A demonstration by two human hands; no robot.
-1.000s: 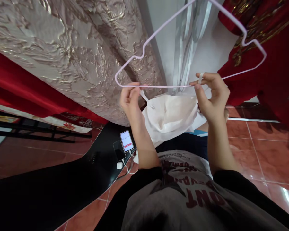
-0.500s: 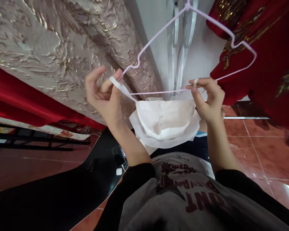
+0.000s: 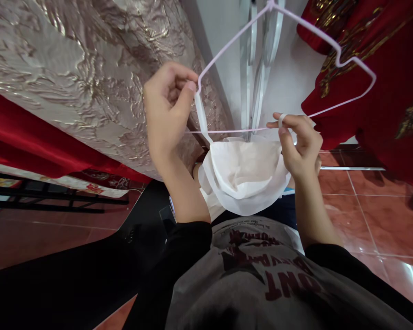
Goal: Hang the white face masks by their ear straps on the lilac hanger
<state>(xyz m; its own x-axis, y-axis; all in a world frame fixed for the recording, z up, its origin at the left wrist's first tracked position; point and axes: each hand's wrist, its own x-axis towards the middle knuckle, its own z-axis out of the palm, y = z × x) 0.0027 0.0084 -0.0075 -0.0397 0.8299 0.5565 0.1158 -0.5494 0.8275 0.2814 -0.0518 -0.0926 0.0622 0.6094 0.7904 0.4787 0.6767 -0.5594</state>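
A pale pink hanger hangs in front of me. Below its bottom bar is a white layered cloth garment with narrow straps; its exact kind is unclear. My left hand is closed at the hanger's left notch, thumb and index finger pinching the top of the white strap there. The strap runs down from the notch to the garment's corner. My right hand is closed near the bottom bar, the other strap looped over its index finger, the thumb close beneath.
Shiny beige textured cloth hangs at left, red cloth with gold decoration at right. White metal bars stand behind the hanger. A black seat or bench, with a phone on it, lies lower left. Red tiles cover the floor.
My left hand has moved up and right to the hanger's notch, bringing its strap with it. The garment has shifted slightly right. My right hand has barely moved.
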